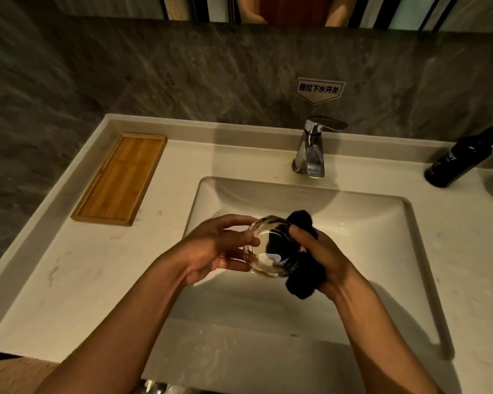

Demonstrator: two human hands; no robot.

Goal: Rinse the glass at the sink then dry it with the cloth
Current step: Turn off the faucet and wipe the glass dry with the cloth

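A clear glass lies on its side in the air above the white sink basin, its base toward me and to the left. My left hand grips it at the base end. My right hand holds a dark blue cloth, and part of the cloth is pushed inside the glass through its mouth. A tuft of the cloth sticks out above the glass. No water runs from the chrome tap.
A bamboo tray lies on the pale counter left of the basin. A dark bottle stands at the far right by the grey stone wall. A label with Chinese text is stuck above the tap.
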